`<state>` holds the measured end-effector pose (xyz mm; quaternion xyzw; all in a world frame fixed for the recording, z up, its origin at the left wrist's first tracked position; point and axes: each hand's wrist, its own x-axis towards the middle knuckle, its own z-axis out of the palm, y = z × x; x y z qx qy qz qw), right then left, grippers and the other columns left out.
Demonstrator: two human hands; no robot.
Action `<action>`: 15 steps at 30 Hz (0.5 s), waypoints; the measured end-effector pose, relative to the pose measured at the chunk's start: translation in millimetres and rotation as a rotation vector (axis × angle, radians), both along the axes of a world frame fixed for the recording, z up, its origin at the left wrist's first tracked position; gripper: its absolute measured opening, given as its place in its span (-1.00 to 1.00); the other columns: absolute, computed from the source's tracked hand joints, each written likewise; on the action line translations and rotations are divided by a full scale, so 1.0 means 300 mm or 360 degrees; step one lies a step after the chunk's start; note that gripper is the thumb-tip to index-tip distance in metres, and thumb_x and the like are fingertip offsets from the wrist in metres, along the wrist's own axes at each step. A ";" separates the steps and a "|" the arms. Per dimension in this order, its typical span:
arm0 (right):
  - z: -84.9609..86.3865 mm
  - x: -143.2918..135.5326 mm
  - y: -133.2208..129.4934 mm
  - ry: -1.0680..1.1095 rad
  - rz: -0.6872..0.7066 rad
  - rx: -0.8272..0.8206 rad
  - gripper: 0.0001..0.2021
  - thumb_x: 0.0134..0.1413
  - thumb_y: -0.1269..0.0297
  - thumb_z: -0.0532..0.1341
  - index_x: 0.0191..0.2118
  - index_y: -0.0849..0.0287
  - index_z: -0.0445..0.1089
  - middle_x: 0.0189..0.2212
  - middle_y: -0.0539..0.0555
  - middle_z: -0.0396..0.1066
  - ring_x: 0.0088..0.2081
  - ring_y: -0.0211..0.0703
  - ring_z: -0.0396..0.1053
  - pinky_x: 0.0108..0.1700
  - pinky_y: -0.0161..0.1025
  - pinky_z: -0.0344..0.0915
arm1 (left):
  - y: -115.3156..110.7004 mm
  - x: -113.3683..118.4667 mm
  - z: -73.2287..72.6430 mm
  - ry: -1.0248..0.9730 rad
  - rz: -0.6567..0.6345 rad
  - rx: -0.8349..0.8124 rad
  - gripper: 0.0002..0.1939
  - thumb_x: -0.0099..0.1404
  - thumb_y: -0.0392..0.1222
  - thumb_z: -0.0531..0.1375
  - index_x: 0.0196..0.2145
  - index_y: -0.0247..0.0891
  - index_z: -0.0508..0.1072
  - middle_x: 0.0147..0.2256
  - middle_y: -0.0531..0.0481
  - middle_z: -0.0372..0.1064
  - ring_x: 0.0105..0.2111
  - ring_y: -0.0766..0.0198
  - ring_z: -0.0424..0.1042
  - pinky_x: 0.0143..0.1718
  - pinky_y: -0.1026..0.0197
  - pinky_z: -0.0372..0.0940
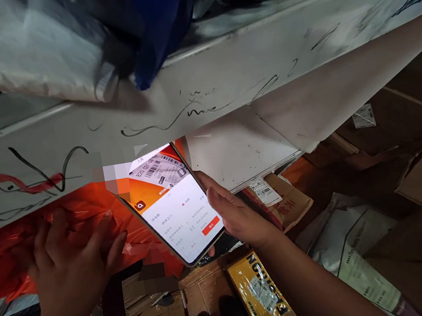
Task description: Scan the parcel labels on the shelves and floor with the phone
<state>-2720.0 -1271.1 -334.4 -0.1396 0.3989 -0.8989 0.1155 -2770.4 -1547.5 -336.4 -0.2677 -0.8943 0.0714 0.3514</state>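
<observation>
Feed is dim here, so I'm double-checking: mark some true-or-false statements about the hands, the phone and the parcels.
1. The right hand holds a phone with its screen lit. True.
2. The left hand grips a cardboard box. False: it lies flat on an orange plastic parcel.
3. A yellow package lies below the phone. True.
4. The white shelf edge is clean. False: it bears black and red scribbles.
5. A blue bag sits on the shelf above. True.
</observation>
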 end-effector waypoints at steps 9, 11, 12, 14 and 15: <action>0.004 -0.030 0.007 0.0075 -0.0160 0.0165 -0.58 0.17 -0.13 0.13 0.07 -0.09 0.30 -0.20 -0.01 0.39 -0.32 -0.25 0.38 -0.37 -0.31 0.44 | 0.001 -0.002 -0.003 -0.0014 0.0041 0.0049 -0.62 0.19 0.09 0.27 -0.13 -0.19 0.49 0.32 -0.31 -0.03 0.26 -0.41 0.02 0.15 -0.51 0.01; 0.005 -0.037 0.007 0.0108 -0.0194 0.0185 -0.58 0.17 -0.14 0.12 0.05 -0.07 0.30 -0.14 0.00 0.40 -0.13 -0.15 0.37 -0.02 -0.09 0.41 | 0.000 -0.002 -0.005 -0.0012 0.0055 0.0048 -0.60 0.18 0.10 0.27 -0.10 -0.18 0.48 0.30 -0.34 0.00 0.25 -0.43 0.05 0.11 -0.51 0.08; 0.006 -0.040 0.007 0.0121 -0.0185 0.0178 -0.58 0.17 -0.14 0.12 0.04 -0.07 0.30 -0.14 -0.01 0.40 -0.09 -0.12 0.37 0.09 -0.02 0.33 | -0.001 -0.001 -0.006 -0.0010 0.0064 0.0038 -0.59 0.18 0.10 0.27 -0.10 -0.18 0.48 0.30 -0.34 0.00 0.24 -0.43 0.06 0.10 -0.50 0.10; 0.008 -0.045 0.007 0.0128 -0.0168 0.0162 -0.58 0.17 -0.15 0.11 0.04 -0.07 0.29 -0.15 -0.02 0.40 -0.08 -0.11 0.37 0.17 0.02 0.23 | -0.003 0.000 -0.008 -0.0056 0.0093 0.0082 -0.59 0.17 0.09 0.28 -0.09 -0.16 0.49 0.31 -0.33 -0.01 0.26 -0.43 0.03 0.12 -0.49 0.07; 0.008 -0.047 0.007 0.0121 -0.0163 0.0165 -0.58 0.17 -0.15 0.11 0.05 -0.08 0.28 -0.15 -0.02 0.39 -0.09 -0.11 0.37 0.17 0.02 0.22 | -0.004 0.000 -0.009 -0.0107 0.0101 0.0142 -0.60 0.17 0.09 0.29 -0.10 -0.15 0.49 0.31 -0.31 -0.02 0.27 -0.43 0.00 0.15 -0.50 0.02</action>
